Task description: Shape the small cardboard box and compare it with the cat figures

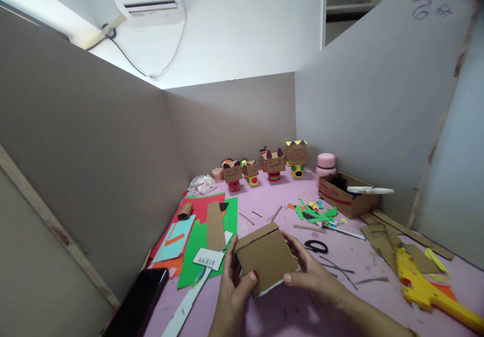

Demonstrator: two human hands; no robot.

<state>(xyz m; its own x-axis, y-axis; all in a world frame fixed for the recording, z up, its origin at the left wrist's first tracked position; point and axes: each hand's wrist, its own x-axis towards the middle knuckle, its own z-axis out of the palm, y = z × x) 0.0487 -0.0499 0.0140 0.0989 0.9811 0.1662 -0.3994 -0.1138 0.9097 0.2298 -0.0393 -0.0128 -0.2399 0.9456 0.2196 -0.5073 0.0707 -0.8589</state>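
Between my two hands is a small cardboard box point(268, 261), tilted, with a flat brown face toward me and a dark seam near its far edge. My left hand point(238, 284) grips the left side, thumb on the front face and fingers behind. On the right side, my right hand point(308, 271) closes round the box with its thumb at the lower right edge. The fingers behind the box are partly hidden. Black-handled scissors point(316, 247) lie right of the box, and a green sheet point(194, 256) lies to its left.
A yellow glue gun point(419, 286) rests at the right, near a cardboard carton point(348, 201). Several cardboard animal figures point(273, 163) stand at the back. Colored paper scraps point(317, 213) are scattered mid-right. A phone point(138, 301) lies front left. Grey partitions point(230, 120) enclose the pink table point(264, 196).
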